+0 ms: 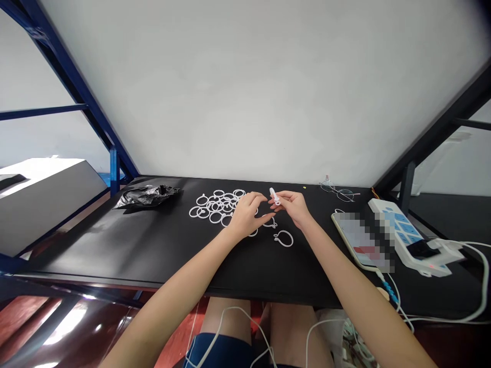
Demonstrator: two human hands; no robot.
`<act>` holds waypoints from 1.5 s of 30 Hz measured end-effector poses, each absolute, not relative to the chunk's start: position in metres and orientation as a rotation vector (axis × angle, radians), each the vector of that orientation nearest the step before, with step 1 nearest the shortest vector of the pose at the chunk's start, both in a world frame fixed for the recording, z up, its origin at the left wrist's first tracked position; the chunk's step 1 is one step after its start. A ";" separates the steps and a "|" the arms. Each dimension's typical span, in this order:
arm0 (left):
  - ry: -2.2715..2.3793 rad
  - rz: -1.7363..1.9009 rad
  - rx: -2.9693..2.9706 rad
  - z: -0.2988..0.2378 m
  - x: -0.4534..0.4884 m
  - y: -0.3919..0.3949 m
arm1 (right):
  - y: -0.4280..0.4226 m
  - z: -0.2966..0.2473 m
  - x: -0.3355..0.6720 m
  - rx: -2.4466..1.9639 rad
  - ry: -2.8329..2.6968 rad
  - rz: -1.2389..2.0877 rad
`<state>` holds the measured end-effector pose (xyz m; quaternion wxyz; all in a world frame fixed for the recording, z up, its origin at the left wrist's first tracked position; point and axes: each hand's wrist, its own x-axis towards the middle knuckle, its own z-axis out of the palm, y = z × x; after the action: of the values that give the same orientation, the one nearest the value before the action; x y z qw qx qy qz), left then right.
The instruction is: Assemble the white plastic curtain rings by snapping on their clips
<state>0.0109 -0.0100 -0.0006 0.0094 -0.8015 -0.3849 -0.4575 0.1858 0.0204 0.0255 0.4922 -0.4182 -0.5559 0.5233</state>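
My right hand [293,207] pinches a white plastic curtain ring [273,195], seen nearly edge-on above the table. Facing it is my left hand [247,214], its thumb and fingers apart with nothing between them. Left of and partly behind that hand lies a loose pile of white curtain rings [216,206], each with a small eyelet where it can be made out. Below my right hand a single curtain ring [285,238] lies flat. Another ring [270,223] is close by, partly covered by my left hand.
On the black table [161,245] a crumpled black plastic bag [148,196] lies at the left. Eyeglasses [337,191] sit at the back right. A phone [358,240] with a cable and a white power strip [406,235] with plugs occupy the right side.
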 end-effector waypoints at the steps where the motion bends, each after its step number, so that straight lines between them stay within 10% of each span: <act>1: -1.201 -1.477 -2.485 0.000 0.011 -0.010 | 0.019 0.024 0.183 -1.012 -1.360 1.277; 12: -1.146 -1.514 -2.640 -0.008 0.005 -0.005 | 0.014 0.018 0.172 -0.963 -1.573 1.230; 25: -1.441 -1.352 -2.682 -0.003 -0.002 -0.001 | -0.004 0.011 0.163 -0.908 -1.903 0.433; 45: -1.310 -1.219 -2.823 0.002 -0.006 -0.002 | 0.001 0.002 0.164 -0.882 -1.745 0.364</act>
<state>-0.0056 -0.0017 0.0019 -0.1000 -0.8404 -0.3899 -0.3629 0.1638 0.0009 0.0025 0.5450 -0.3720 -0.7356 0.1533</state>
